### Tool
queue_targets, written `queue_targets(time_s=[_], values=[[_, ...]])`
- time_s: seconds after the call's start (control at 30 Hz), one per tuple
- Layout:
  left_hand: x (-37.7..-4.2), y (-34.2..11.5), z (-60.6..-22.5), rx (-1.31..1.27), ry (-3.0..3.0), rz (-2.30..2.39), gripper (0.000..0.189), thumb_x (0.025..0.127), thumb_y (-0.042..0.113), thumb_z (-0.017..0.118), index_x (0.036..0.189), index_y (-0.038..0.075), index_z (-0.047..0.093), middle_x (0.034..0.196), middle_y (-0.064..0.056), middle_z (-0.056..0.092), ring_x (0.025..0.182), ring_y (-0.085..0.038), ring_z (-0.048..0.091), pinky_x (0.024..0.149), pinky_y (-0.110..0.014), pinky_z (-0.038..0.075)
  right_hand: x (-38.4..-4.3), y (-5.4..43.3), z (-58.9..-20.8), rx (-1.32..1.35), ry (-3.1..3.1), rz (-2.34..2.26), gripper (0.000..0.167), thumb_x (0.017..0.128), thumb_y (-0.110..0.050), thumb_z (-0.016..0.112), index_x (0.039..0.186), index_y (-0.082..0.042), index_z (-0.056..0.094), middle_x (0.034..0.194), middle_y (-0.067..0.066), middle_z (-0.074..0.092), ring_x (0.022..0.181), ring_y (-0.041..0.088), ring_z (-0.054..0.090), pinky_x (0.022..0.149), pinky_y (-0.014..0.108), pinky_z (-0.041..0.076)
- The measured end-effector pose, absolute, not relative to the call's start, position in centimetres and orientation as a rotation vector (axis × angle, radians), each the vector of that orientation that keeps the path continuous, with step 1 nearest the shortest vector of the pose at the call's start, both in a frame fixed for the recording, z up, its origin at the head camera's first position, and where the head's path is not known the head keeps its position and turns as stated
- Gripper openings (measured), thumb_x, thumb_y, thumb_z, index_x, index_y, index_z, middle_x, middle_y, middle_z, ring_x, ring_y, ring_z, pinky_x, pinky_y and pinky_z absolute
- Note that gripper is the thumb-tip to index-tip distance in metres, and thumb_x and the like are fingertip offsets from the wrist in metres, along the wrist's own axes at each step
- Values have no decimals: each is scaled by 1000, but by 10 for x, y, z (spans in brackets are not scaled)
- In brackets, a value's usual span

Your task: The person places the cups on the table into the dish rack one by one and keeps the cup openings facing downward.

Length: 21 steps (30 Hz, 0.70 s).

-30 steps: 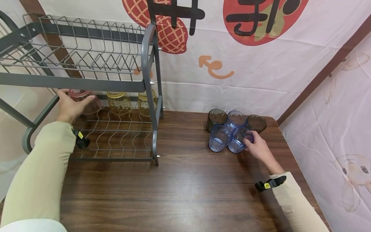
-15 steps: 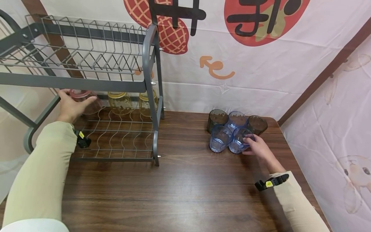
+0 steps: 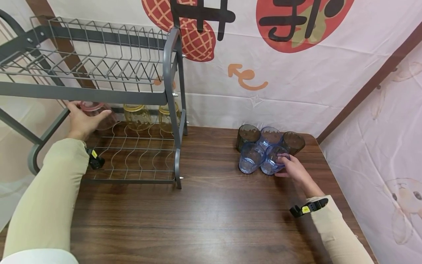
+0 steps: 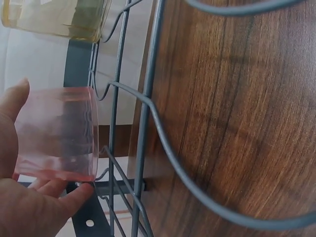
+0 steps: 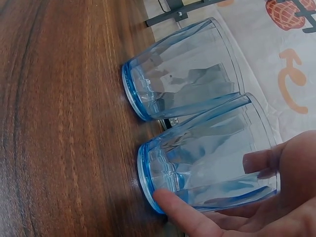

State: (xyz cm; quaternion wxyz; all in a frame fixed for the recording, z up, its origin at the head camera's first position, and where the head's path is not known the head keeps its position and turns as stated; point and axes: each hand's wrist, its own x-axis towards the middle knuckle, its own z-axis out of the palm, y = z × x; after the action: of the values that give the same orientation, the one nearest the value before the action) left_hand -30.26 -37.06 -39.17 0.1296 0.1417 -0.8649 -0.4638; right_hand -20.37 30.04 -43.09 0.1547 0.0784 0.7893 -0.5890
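In the head view, my left hand (image 3: 80, 123) is inside the lower tier of the grey rack at its left end, thumb and fingers around a clear pink cup (image 3: 107, 123). The left wrist view shows that pink cup (image 4: 59, 133) with its base at the rack wires and fingers along its underside in this view. On the table's right, my right hand (image 3: 295, 170) grips the front-right clear blue cup (image 3: 269, 163). In the right wrist view, the thumb is inside this blue cup's (image 5: 207, 163) rim and a finger lies along its outer wall near the base.
Two yellow cups (image 3: 136, 119) stand right of the pink one in the rack (image 3: 132, 97). Beside the held blue cup are another front blue cup (image 3: 250, 159), a blue cup behind (image 3: 269, 136), and two dark cups (image 3: 248, 135). A fabric wall (image 3: 211, 110) closes off the back.
My right hand's fingers have moved lower along the outside of the blue cup. The left hand keeps its hold on the pink cup, and the camera view has shifted slightly.
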Motion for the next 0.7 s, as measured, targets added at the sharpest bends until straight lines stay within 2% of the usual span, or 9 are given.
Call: queue_targets(time_s=[0.2,0.53,0.7], values=[[-301,-369,-391,431,-2512,-1380,86,91,45,70,146,19,9,158,-26,20,144,-34,30,116,-34,31,-203,301,-431,217,2265,-1681,54,110,-20,34,150,15,25,150,36,32,137,45,38,95,50,55],[-301,-369,-392,401,-2510,-1368,92,93,44,67,151,10,4,159,-26,18,145,-30,29,115,-29,31,-203,300,-432,211,2279,-1669,53,110,-19,34,147,17,27,151,35,31,137,45,36,96,51,54],[-299,-367,-390,403,-2533,-1367,94,93,49,64,153,8,3,159,-29,15,144,-33,28,119,-39,28,-203,300,-432,206,2288,-1666,53,110,-20,34,147,17,27,151,35,31,138,46,36,95,51,54]])
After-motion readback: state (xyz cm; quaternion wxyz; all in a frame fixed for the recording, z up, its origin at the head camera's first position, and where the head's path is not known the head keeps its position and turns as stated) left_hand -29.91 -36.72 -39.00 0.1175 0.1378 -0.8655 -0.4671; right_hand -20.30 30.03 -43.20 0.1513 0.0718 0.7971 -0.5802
